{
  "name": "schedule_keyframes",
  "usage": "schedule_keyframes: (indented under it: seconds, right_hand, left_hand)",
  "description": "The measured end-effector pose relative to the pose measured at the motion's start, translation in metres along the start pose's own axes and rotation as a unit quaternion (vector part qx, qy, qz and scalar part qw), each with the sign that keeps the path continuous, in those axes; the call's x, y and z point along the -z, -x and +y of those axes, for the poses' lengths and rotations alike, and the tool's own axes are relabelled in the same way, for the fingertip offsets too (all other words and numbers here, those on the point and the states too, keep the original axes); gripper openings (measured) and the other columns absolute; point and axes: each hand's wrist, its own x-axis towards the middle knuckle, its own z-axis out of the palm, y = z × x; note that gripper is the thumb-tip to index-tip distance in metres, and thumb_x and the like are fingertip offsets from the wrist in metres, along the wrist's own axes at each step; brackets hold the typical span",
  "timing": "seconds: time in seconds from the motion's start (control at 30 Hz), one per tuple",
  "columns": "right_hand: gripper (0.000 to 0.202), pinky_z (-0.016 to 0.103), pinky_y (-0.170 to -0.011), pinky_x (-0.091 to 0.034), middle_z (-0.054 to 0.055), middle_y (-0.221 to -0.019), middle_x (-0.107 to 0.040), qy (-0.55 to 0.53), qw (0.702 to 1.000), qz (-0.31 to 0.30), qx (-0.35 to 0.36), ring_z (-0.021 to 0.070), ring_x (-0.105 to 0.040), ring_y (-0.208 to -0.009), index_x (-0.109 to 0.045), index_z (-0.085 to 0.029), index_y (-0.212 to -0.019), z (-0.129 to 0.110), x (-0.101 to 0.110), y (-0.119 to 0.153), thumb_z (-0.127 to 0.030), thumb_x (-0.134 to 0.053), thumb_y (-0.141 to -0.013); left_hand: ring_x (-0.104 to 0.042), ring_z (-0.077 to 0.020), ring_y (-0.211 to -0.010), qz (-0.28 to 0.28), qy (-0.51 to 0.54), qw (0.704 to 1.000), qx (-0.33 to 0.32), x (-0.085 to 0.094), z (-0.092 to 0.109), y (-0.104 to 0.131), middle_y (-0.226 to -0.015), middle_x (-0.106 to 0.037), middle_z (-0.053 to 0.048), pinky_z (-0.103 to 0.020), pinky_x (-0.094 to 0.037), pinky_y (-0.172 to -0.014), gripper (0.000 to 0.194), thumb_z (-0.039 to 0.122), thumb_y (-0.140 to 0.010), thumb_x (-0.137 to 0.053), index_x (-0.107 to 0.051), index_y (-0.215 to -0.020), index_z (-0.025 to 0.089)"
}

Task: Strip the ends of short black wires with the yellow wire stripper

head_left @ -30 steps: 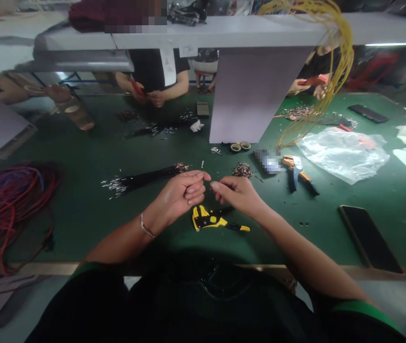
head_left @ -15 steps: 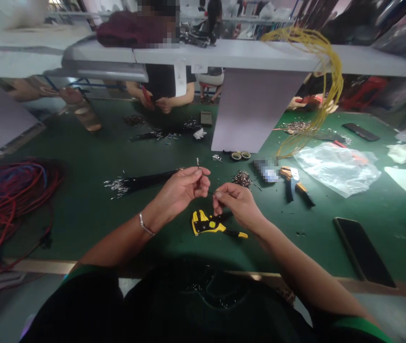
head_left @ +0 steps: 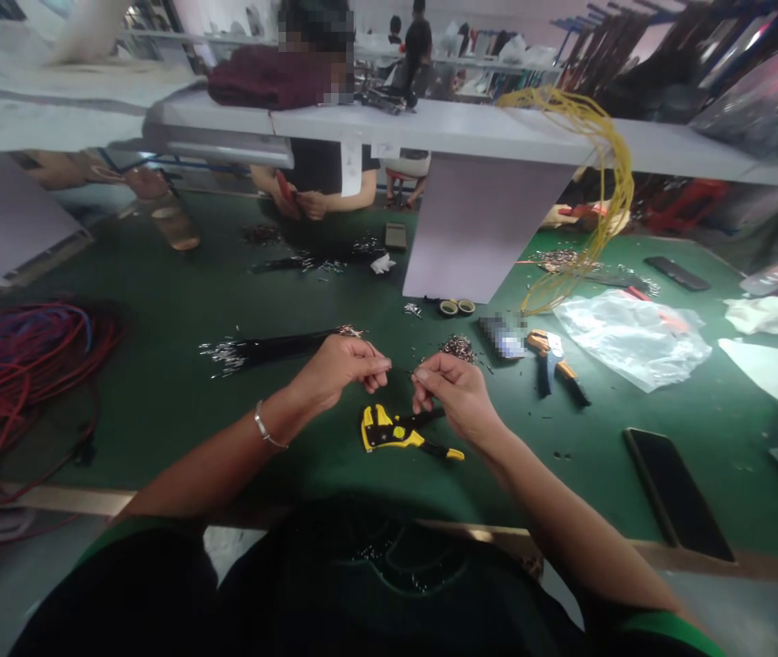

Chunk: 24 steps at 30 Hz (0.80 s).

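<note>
A thin dark wire spans the small gap between my two hands. My left hand pinches one end of it, and my right hand pinches the other, fingers closed. Just below them a yellow and black wire stripper lies on the green table. Behind my left hand is a bundle of black wires with shiny tips. A small pile of metal terminals lies right behind my right hand.
Red and blue wires are heaped at the left. Orange-handled pliers, a plastic bag and a phone lie to the right. A white panel stands ahead under a shelf; a person's hands work across the table.
My left hand has turned and its fingertips have come down level with my right hand; the light wire tip that stood above it no longer shows there. The view has shifted slightly.
</note>
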Motion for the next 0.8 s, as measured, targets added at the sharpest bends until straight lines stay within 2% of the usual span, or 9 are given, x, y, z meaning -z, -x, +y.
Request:
schedule_keyframes:
  seconds: [0.07,0.17,0.27,0.37,0.4,0.47,0.57,0.67,0.8]
  right_hand:
    - [0.024,0.022,-0.040,-0.037,-0.005,-0.048,-0.055,0.003,1.000,0.003,-0.003,0.0107,-0.054,-0.040,-0.058,-0.018,-0.066,0.001,0.003,0.000,-0.038,-0.070,-0.074]
    - [0.023,0.022,-0.039,-0.036,-0.005,-0.048,-0.054,0.027,0.999,0.019,0.003,0.0109,-0.053,-0.039,-0.056,-0.019,-0.067,0.007,0.012,0.000,-0.038,-0.067,-0.075]
    - [0.019,0.025,-0.046,-0.044,-0.002,-0.053,-0.058,0.164,0.986,0.007,0.029,0.0123,-0.055,-0.045,-0.056,-0.019,-0.069,0.015,0.022,0.004,-0.034,-0.060,-0.080]
    - [0.013,0.035,-0.068,-0.053,0.006,-0.078,-0.069,0.347,0.929,-0.070,0.107,0.0195,-0.065,-0.071,-0.062,-0.018,-0.084,0.025,0.024,0.014,-0.029,-0.056,-0.083]
    - [0.018,0.040,-0.078,-0.053,0.010,-0.092,-0.070,0.398,0.902,-0.100,0.135,0.0230,-0.066,-0.085,-0.063,-0.017,-0.094,0.029,0.023,0.018,-0.029,-0.058,-0.082]
    - [0.044,0.048,-0.094,-0.048,0.016,-0.116,-0.065,0.480,0.849,-0.149,0.166,0.0298,-0.061,-0.107,-0.058,-0.015,-0.116,0.037,0.023,0.027,-0.032,-0.066,-0.077]
    - [0.061,0.053,-0.101,-0.042,0.018,-0.124,-0.059,0.557,0.792,-0.179,0.175,0.0351,-0.053,-0.117,-0.052,-0.014,-0.128,0.049,0.027,0.034,-0.032,-0.071,-0.072]
    - [0.049,0.052,-0.095,-0.046,0.017,-0.119,-0.060,0.572,0.780,-0.184,0.176,0.0332,-0.055,-0.110,-0.057,-0.017,-0.123,0.056,0.035,0.034,-0.028,-0.067,-0.077]
    - [0.033,0.049,-0.087,-0.049,0.016,-0.109,-0.062,0.550,0.793,-0.184,0.185,0.0305,-0.057,-0.099,-0.062,-0.017,-0.111,0.060,0.043,0.030,-0.025,-0.065,-0.079]
  left_hand:
    - [-0.052,-0.0095,-0.043,0.023,0.000,1.000,-0.008,0.001,-0.003,-0.001,-0.051,-0.062,-0.005,-0.023,-0.044,-0.044,0.017,0.023,-0.065,-0.074,-0.065,-0.057,0.012]
    - [-0.048,-0.0072,-0.041,0.100,-0.009,0.994,-0.047,0.008,-0.003,-0.001,-0.047,-0.057,-0.002,-0.021,-0.037,-0.042,0.021,0.022,-0.066,-0.073,-0.060,-0.052,0.013]
    - [-0.047,-0.0069,-0.043,0.150,-0.043,0.984,-0.081,0.016,-0.001,0.000,-0.047,-0.056,-0.001,-0.020,-0.036,-0.043,0.020,0.021,-0.068,-0.071,-0.060,-0.053,0.014]
    - [-0.047,-0.0068,-0.045,0.170,-0.096,0.976,-0.100,0.020,-0.001,0.003,-0.049,-0.058,-0.001,-0.021,-0.037,-0.046,0.022,0.022,-0.070,-0.070,-0.061,-0.052,0.014]
    - [-0.047,-0.0068,-0.045,0.178,-0.114,0.972,-0.105,0.020,-0.002,0.004,-0.050,-0.058,-0.001,-0.021,-0.037,-0.047,0.022,0.022,-0.070,-0.070,-0.061,-0.052,0.014]
    - [-0.047,-0.0069,-0.046,0.192,-0.140,0.965,-0.108,0.019,-0.003,0.006,-0.050,-0.059,-0.001,-0.021,-0.037,-0.048,0.022,0.023,-0.070,-0.071,-0.062,-0.052,0.014]
    - [-0.047,-0.0071,-0.046,0.207,-0.142,0.963,-0.097,0.018,-0.005,0.007,-0.050,-0.058,-0.001,-0.021,-0.036,-0.048,0.021,0.023,-0.070,-0.071,-0.063,-0.053,0.014]
    - [-0.046,-0.0070,-0.046,0.214,-0.129,0.964,-0.088,0.019,-0.008,0.006,-0.049,-0.058,0.000,-0.021,-0.035,-0.048,0.020,0.024,-0.070,-0.070,-0.063,-0.054,0.015]
    - [-0.047,-0.0068,-0.046,0.216,-0.117,0.966,-0.086,0.021,-0.012,0.005,-0.050,-0.058,0.000,-0.021,-0.036,-0.048,0.019,0.025,-0.071,-0.070,-0.063,-0.056,0.016]
